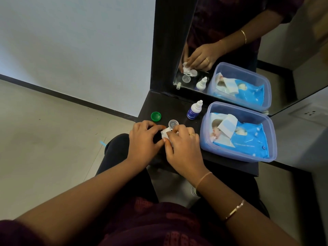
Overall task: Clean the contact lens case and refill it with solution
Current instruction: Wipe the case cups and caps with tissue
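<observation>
From my remote seat I see a dark desk (168, 107) with a mirror (230, 41) standing along its far edge. A loose green cap (156, 116) lies at the far left. A small white solution bottle (194, 110) with a blue label stands upright, to the right of it and a little farther back.

Both hands crowd the near edge and hide most of the lens case (173, 124). Only one clear round well shows, just beyond the fingertips. The left hand (143, 137) curls its fingers round the covered end of the case. The right hand (182, 144) pinches a crumpled white wipe (165, 133) against it.

At the right, a translucent blue tub (203, 135) with no lid on holds a blue wet-wipe pack (248, 137), its flap peeled back.
</observation>
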